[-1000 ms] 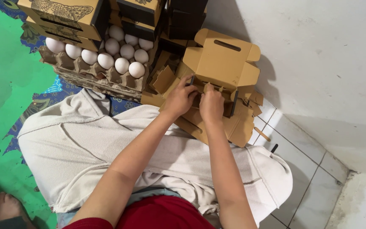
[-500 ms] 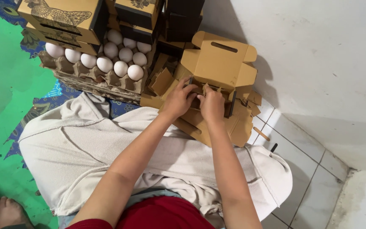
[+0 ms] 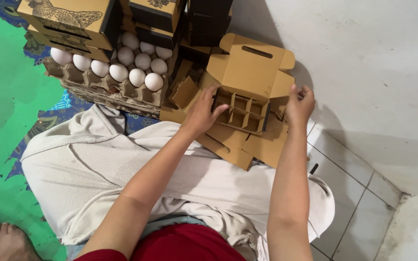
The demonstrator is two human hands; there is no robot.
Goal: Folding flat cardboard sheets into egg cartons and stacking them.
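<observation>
My left hand point(image 3: 203, 112) grips the left edge of the open brown carton point(image 3: 246, 92), fingers curled over its divider grid point(image 3: 240, 110). My right hand point(image 3: 299, 102) pinches the carton's right flap. The carton rests on flattened cardboard point(image 3: 247, 145) by the wall, beside the egg tray point(image 3: 107, 77).

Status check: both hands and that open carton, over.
Left hand gripping the carton's left edge, right hand at its right flap. Brown carton open, divider cells empty. Egg tray beside, nothing blocking.

white eggs point(image 3: 136, 76), pulp tray point(image 3: 97, 92), closed cartons point(image 3: 66, 19)
</observation>
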